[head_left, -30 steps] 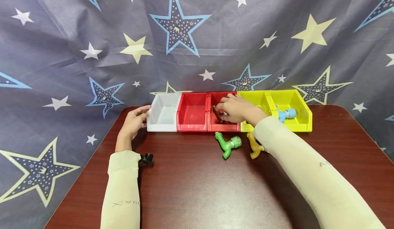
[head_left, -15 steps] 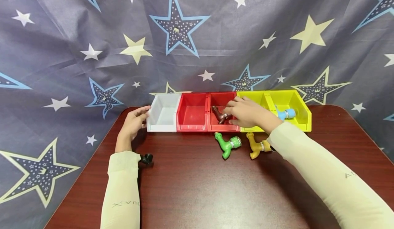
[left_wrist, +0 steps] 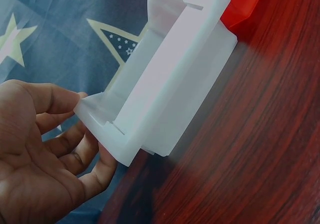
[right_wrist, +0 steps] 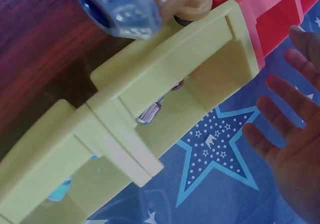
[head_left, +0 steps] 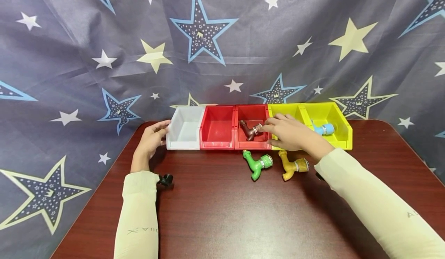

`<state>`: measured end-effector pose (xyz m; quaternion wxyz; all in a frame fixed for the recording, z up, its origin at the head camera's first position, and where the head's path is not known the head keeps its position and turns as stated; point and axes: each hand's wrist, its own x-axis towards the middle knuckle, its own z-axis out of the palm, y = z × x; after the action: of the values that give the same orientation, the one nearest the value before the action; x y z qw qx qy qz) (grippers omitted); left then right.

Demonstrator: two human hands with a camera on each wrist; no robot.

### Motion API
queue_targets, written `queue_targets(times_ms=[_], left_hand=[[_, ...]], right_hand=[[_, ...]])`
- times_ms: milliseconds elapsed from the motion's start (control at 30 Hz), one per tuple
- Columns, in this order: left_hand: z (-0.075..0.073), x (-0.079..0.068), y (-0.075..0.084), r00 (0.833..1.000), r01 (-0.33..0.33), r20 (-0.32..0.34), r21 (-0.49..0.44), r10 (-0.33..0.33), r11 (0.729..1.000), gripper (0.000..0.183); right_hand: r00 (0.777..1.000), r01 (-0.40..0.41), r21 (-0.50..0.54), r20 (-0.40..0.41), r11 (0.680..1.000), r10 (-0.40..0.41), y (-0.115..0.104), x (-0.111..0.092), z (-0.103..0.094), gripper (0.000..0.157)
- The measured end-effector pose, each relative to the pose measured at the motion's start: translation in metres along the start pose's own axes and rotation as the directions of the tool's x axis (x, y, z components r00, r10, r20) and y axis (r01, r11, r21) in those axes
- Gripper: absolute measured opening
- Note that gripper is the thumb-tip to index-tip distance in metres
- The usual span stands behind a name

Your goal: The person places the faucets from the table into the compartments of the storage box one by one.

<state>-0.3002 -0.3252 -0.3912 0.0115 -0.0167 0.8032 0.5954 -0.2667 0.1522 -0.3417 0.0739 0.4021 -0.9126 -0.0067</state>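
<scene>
My left hand (head_left: 150, 141) rests its fingertips against the outer left side of the white bin (left_wrist: 180, 83); no object is in the palm. My right hand (head_left: 292, 133) hovers over the left yellow bin (head_left: 286, 107), its fingers loosely extended and holding nothing. Just left of those fingertips, a dark brown tap (head_left: 248, 130) lies in the right-hand red bin (head_left: 252, 145). In front of the bins, a green tap (head_left: 256, 164) and a yellow tap (head_left: 292, 166) lie on the table. Another tap (right_wrist: 150, 113) shows partly inside the left yellow bin, mostly hidden by my hand in the head view.
A second red bin (head_left: 218, 127) stands between the white bin and the brown tap's bin. A light blue tap (head_left: 324, 128) lies in the right yellow bin (head_left: 344, 145). The bins form one row at the back of the brown table (head_left: 222, 212), before a star-patterned cloth (head_left: 243, 27).
My right hand has let go of the brown tap in the red bin and drawn back to the right, uncovering the yellow tap's handle. My left hand has stayed at the white bin.
</scene>
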Motion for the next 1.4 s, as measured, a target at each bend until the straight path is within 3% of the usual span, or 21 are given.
queue_targets(times_ms=[200,400,567,833,1400], left_hand=[[-0.002,0.011,-0.015,1.000,-0.020,-0.017,0.019,0.020,1.000,0.045],[-0.002,0.011,-0.018,0.999,-0.034,-0.020,0.023,0.034,0.999,0.045],[-0.002,0.008,-0.012,1.000,-0.008,-0.018,0.007,0.008,1.000,0.045],[0.003,-0.011,0.011,1.000,0.009,0.001,0.007,-0.009,1.000,0.047],[0.004,-0.012,0.013,1.000,0.003,0.007,0.005,-0.003,1.000,0.047]], right_hand=[[0.999,-0.012,0.038,-0.036,0.999,0.014,0.004,-0.011,0.004,0.049],[0.997,-0.032,0.080,-0.072,0.996,0.038,0.009,-0.023,0.006,0.045],[0.992,-0.055,0.101,-0.108,0.993,0.065,0.015,-0.036,0.011,0.045],[0.981,-0.066,0.148,-0.173,0.987,0.092,0.028,-0.053,0.014,0.039],[0.949,-0.198,0.213,-0.204,0.957,0.242,0.048,-0.085,0.004,0.046]])
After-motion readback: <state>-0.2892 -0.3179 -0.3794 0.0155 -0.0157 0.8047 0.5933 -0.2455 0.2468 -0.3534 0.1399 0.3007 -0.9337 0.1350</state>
